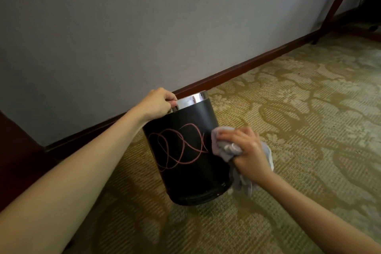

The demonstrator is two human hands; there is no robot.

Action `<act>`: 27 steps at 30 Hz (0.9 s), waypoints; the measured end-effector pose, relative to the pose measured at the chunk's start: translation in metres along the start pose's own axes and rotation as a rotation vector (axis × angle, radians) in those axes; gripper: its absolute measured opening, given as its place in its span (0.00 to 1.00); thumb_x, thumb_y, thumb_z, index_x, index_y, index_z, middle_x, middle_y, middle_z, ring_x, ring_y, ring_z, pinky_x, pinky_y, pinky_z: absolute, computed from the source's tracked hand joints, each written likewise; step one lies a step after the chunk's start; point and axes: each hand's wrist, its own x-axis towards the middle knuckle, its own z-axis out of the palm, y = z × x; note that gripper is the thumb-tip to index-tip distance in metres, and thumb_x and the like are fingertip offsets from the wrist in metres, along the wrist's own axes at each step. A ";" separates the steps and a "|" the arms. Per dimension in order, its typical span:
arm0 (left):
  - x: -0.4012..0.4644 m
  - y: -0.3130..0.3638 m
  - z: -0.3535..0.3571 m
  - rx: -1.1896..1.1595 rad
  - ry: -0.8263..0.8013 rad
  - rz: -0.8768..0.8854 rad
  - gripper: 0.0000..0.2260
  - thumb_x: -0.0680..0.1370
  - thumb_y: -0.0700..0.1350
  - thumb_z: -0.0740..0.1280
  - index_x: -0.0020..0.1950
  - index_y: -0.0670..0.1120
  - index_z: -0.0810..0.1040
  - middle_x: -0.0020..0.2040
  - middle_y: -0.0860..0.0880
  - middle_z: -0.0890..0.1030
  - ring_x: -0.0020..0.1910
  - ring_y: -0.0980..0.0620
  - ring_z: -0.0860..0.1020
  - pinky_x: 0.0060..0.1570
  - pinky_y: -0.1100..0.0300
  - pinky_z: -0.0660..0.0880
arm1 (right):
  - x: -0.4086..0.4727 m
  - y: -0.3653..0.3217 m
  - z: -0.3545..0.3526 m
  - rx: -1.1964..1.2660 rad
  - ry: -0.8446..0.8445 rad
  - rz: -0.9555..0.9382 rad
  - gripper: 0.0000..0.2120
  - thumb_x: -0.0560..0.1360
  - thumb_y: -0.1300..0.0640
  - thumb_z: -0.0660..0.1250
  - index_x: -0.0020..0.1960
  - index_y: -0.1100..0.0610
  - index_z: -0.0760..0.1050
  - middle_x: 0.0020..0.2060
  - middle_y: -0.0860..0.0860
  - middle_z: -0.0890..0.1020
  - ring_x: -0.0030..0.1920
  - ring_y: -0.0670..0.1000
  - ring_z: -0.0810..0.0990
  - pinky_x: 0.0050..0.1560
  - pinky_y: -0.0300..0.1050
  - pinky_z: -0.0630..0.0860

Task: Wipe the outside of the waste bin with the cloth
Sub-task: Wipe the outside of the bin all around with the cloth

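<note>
A black round waste bin (pixel 189 173) with a shiny metal rim stands tilted on the carpet, its top leaning toward the wall. Pink scribbled loops (pixel 177 146) cover its near side. My left hand (pixel 156 105) grips the metal rim at the upper left. My right hand (pixel 245 150) holds a bunched grey cloth (pixel 221 142) pressed against the bin's right side, at the right end of the scribble. Part of the cloth hangs down below my wrist.
A patterned yellow-green carpet (pixel 288 130) covers the floor. A grey wall (pixel 144 27) with a dark red skirting board (pixel 237 72) runs behind the bin. A dark wooden furniture leg (pixel 338 0) stands at the upper right, and dark wood (pixel 18 150) shows at the left.
</note>
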 end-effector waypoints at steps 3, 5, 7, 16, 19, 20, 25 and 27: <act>0.000 0.002 0.000 -0.003 -0.015 -0.021 0.09 0.78 0.43 0.63 0.43 0.47 0.82 0.40 0.47 0.81 0.36 0.56 0.75 0.34 0.64 0.68 | 0.050 -0.001 -0.014 -0.027 0.008 -0.046 0.22 0.66 0.68 0.74 0.54 0.48 0.81 0.54 0.33 0.76 0.50 0.48 0.70 0.52 0.54 0.67; 0.001 0.006 0.000 0.007 -0.035 -0.022 0.09 0.78 0.44 0.63 0.44 0.46 0.82 0.38 0.49 0.80 0.36 0.57 0.75 0.34 0.65 0.67 | 0.080 -0.004 -0.018 -0.043 -0.044 -0.083 0.22 0.67 0.69 0.71 0.55 0.49 0.80 0.55 0.36 0.78 0.52 0.48 0.70 0.53 0.53 0.65; 0.003 0.011 0.001 0.019 -0.046 -0.019 0.09 0.78 0.44 0.63 0.43 0.46 0.82 0.35 0.53 0.79 0.35 0.59 0.73 0.32 0.65 0.66 | 0.100 -0.007 -0.015 -0.074 -0.120 -0.112 0.23 0.66 0.70 0.68 0.55 0.48 0.80 0.55 0.39 0.79 0.52 0.48 0.69 0.51 0.49 0.61; 0.008 -0.006 -0.005 -0.041 0.013 -0.071 0.09 0.79 0.44 0.63 0.40 0.48 0.80 0.35 0.50 0.79 0.32 0.60 0.72 0.34 0.65 0.66 | 0.012 0.013 0.003 -0.071 -0.415 -0.287 0.19 0.68 0.67 0.68 0.55 0.50 0.81 0.57 0.37 0.78 0.61 0.48 0.69 0.62 0.57 0.63; 0.010 -0.011 -0.007 -0.062 0.021 -0.085 0.09 0.79 0.44 0.63 0.40 0.49 0.80 0.34 0.51 0.78 0.31 0.59 0.72 0.36 0.63 0.65 | -0.014 0.017 0.000 -0.171 -0.572 -0.417 0.15 0.70 0.55 0.71 0.56 0.47 0.80 0.58 0.37 0.78 0.59 0.48 0.71 0.56 0.53 0.68; 0.011 -0.011 -0.007 -0.060 0.023 -0.085 0.09 0.78 0.44 0.63 0.40 0.49 0.80 0.33 0.51 0.78 0.31 0.59 0.71 0.36 0.63 0.65 | -0.010 0.017 -0.003 -0.195 -0.601 -0.441 0.15 0.70 0.55 0.70 0.56 0.47 0.80 0.58 0.37 0.78 0.58 0.48 0.71 0.56 0.53 0.68; 0.013 0.001 -0.001 -0.039 0.026 -0.076 0.09 0.78 0.43 0.63 0.40 0.48 0.80 0.30 0.53 0.76 0.28 0.59 0.71 0.26 0.66 0.65 | 0.070 0.005 -0.006 -0.160 -0.389 -0.320 0.17 0.68 0.65 0.64 0.53 0.52 0.81 0.49 0.46 0.81 0.54 0.51 0.72 0.59 0.50 0.65; 0.014 0.006 0.002 -0.029 0.022 -0.065 0.09 0.78 0.44 0.63 0.41 0.48 0.80 0.31 0.55 0.75 0.29 0.59 0.72 0.26 0.65 0.65 | 0.096 0.002 -0.002 -0.122 -0.285 -0.166 0.22 0.65 0.70 0.67 0.54 0.51 0.81 0.51 0.46 0.81 0.54 0.53 0.72 0.56 0.55 0.65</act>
